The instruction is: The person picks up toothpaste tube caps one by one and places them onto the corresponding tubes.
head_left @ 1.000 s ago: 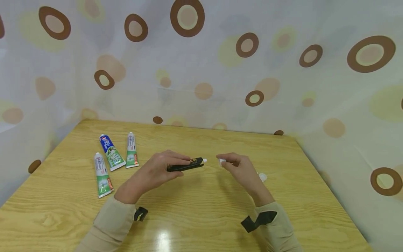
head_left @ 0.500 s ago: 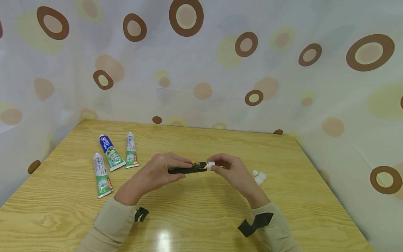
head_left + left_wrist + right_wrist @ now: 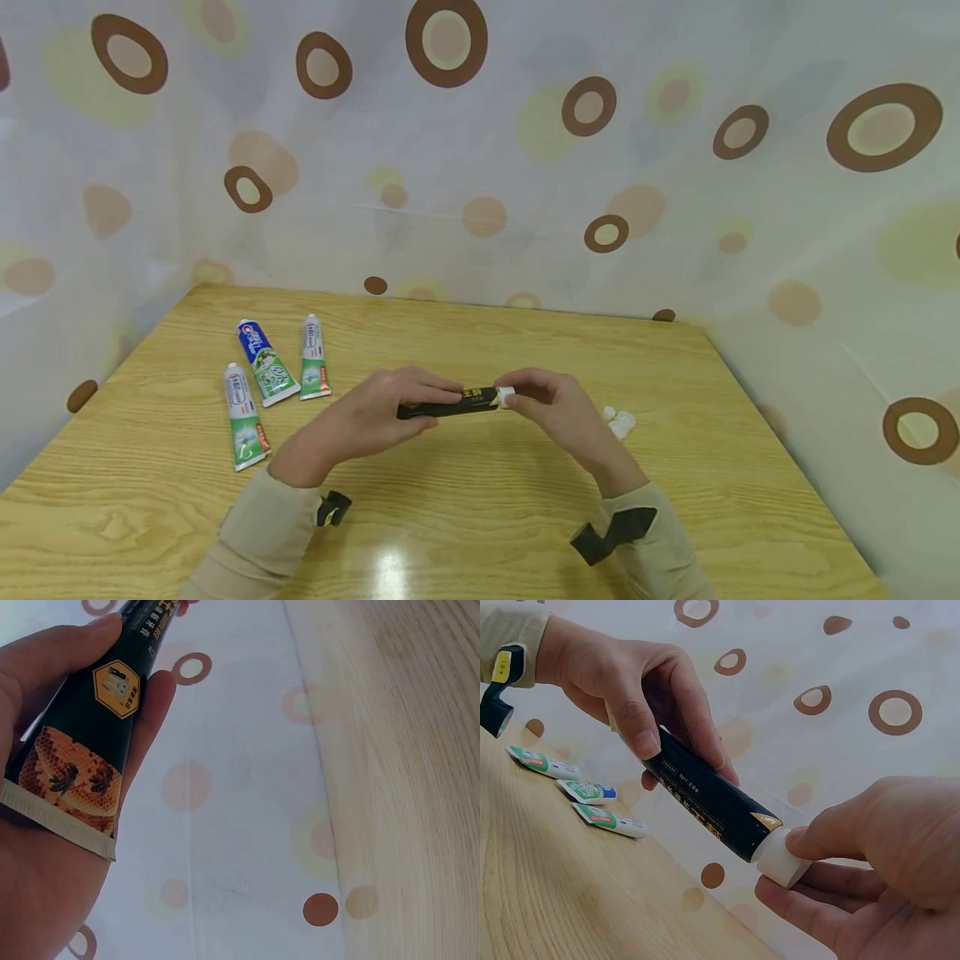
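Observation:
A black toothpaste tube (image 3: 472, 401) with gold lettering is held above the table, lying nearly level. My left hand (image 3: 367, 417) grips its body; the left wrist view shows the tube's crimped tail (image 3: 60, 819) and a honeycomb picture near the palm. Between the thumb and fingers of my right hand (image 3: 558, 417) is a white cap (image 3: 782, 859), sitting over the tube's nozzle end. In the right wrist view the cap meets the tube's shoulder, and the nozzle is hidden inside it.
Left on the wooden table (image 3: 450, 517) lie a blue and green toothpaste tube (image 3: 267, 363) and two white and green tubes, one nearer (image 3: 246, 417), one farther (image 3: 315, 357). Several white caps (image 3: 621, 422) lie beyond my right wrist. Patterned sheeting (image 3: 480, 167) rises behind the table.
My right hand has moved left with the white cap, from apart from the bare nozzle onto it. The black tube's nozzle end has dipped slightly.

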Action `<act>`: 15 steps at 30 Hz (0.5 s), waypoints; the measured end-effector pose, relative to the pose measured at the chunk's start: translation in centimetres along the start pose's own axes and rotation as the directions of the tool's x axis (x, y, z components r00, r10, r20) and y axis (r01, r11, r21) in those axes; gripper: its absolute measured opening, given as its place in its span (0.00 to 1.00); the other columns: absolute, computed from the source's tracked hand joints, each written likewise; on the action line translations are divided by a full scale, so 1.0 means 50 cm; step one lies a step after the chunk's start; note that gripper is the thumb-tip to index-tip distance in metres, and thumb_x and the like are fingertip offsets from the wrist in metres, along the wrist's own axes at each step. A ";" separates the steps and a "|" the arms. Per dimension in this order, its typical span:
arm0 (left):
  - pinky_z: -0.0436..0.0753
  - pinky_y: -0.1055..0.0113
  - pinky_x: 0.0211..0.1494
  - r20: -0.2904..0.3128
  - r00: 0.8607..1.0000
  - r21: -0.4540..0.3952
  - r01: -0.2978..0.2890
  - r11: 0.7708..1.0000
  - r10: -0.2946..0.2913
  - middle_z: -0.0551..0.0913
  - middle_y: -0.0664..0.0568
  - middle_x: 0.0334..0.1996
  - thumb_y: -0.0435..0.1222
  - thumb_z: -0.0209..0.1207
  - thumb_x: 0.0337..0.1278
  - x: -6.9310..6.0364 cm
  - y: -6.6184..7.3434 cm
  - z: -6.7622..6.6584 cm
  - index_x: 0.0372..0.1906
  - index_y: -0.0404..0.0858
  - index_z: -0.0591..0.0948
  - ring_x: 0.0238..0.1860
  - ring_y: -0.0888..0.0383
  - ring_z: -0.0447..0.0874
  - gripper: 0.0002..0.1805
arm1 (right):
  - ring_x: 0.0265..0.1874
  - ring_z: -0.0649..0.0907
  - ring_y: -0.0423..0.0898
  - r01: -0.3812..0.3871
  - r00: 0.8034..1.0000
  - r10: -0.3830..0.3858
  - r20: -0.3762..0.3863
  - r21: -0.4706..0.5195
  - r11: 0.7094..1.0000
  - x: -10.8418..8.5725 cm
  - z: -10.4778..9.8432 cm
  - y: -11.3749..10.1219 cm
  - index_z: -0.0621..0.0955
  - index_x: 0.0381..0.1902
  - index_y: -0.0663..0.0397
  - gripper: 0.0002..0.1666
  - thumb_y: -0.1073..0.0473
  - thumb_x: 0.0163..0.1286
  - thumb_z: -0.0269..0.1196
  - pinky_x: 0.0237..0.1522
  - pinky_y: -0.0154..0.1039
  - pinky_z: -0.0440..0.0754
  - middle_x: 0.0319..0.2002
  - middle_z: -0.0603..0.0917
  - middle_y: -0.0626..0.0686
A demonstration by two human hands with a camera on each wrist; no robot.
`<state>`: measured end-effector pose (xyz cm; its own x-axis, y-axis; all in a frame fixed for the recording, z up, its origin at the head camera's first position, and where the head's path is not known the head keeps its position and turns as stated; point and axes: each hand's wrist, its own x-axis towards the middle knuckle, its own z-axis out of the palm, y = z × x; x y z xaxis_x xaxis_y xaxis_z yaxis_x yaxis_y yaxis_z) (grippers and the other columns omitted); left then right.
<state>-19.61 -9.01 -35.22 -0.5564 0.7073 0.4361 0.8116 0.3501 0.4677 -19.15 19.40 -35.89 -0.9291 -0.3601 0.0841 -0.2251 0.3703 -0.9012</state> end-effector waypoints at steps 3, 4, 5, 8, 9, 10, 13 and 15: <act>0.85 0.68 0.46 -0.025 1.000 -0.004 -0.009 1.000 0.009 0.85 0.51 0.56 0.30 0.69 0.55 0.000 0.002 -0.003 0.55 0.41 0.85 0.55 0.54 0.85 0.20 | 0.49 0.85 0.48 0.005 1.000 -0.005 0.003 0.021 1.000 -0.002 -0.002 0.000 0.83 0.56 0.52 0.17 0.54 0.73 0.62 0.57 0.52 0.80 0.53 0.84 0.55; 0.85 0.68 0.46 -0.034 0.999 -0.004 -0.010 1.000 0.010 0.85 0.51 0.55 0.30 0.69 0.55 0.001 0.002 -0.004 0.54 0.41 0.86 0.55 0.54 0.85 0.20 | 0.48 0.86 0.48 0.005 1.000 -0.005 0.003 0.031 1.000 -0.002 -0.002 0.000 0.83 0.56 0.52 0.17 0.54 0.73 0.61 0.57 0.54 0.80 0.53 0.84 0.55; 0.85 0.68 0.46 -0.041 0.999 -0.003 -0.012 1.000 0.012 0.86 0.51 0.55 0.31 0.69 0.55 0.001 0.002 -0.004 0.54 0.41 0.86 0.55 0.54 0.85 0.19 | 0.48 0.86 0.48 0.005 1.000 -0.005 0.002 0.042 0.999 -0.002 -0.002 0.000 0.82 0.56 0.51 0.17 0.54 0.73 0.61 0.57 0.54 0.80 0.54 0.84 0.56; 0.85 0.68 0.47 -0.053 0.999 0.009 -0.007 1.000 0.007 0.86 0.52 0.54 0.31 0.70 0.54 0.001 0.002 -0.004 0.53 0.42 0.86 0.54 0.54 0.85 0.19 | 0.50 0.85 0.48 0.009 1.000 -0.008 -0.005 0.051 0.999 -0.001 -0.001 0.001 0.82 0.57 0.51 0.17 0.54 0.74 0.61 0.57 0.51 0.80 0.55 0.84 0.56; 0.85 0.68 0.47 -0.057 0.998 0.010 -0.004 1.000 0.005 0.86 0.52 0.54 0.31 0.70 0.54 0.001 0.002 -0.003 0.53 0.42 0.87 0.54 0.54 0.85 0.19 | 0.50 0.85 0.47 0.008 1.000 -0.008 -0.012 0.052 0.999 -0.001 0.000 0.001 0.81 0.57 0.51 0.17 0.54 0.74 0.61 0.57 0.51 0.80 0.55 0.83 0.55; 0.85 0.68 0.47 -0.061 0.998 0.010 -0.004 1.000 0.005 0.86 0.52 0.53 0.31 0.70 0.54 0.001 0.002 -0.003 0.53 0.42 0.87 0.54 0.54 0.86 0.19 | 0.51 0.85 0.47 0.007 1.000 -0.006 -0.019 0.051 0.999 0.000 0.001 0.001 0.81 0.56 0.51 0.17 0.54 0.73 0.61 0.57 0.50 0.80 0.55 0.83 0.55; 0.85 0.68 0.47 -0.081 0.997 0.005 -0.007 1.000 0.008 0.87 0.52 0.53 0.31 0.70 0.53 0.001 0.001 -0.002 0.52 0.42 0.87 0.53 0.54 0.86 0.19 | 0.50 0.84 0.47 0.006 0.999 -0.004 -0.038 0.045 0.999 0.000 0.001 0.000 0.82 0.53 0.52 0.15 0.54 0.73 0.62 0.56 0.51 0.80 0.53 0.84 0.55; 0.85 0.69 0.46 -0.095 0.995 -0.002 -0.008 1.000 0.008 0.87 0.52 0.52 0.31 0.71 0.53 0.001 0.001 -0.002 0.51 0.42 0.87 0.53 0.55 0.86 0.18 | 0.50 0.85 0.48 0.003 0.999 -0.001 -0.047 0.039 0.999 -0.001 -0.001 -0.002 0.82 0.52 0.52 0.14 0.54 0.72 0.62 0.55 0.49 0.81 0.52 0.84 0.55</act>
<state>-19.60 -9.01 -35.13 -0.5641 0.6488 0.5107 0.8158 0.3427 0.4658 -19.11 19.42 -35.78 -0.9415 -0.3201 0.1050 -0.2164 0.3357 -0.9168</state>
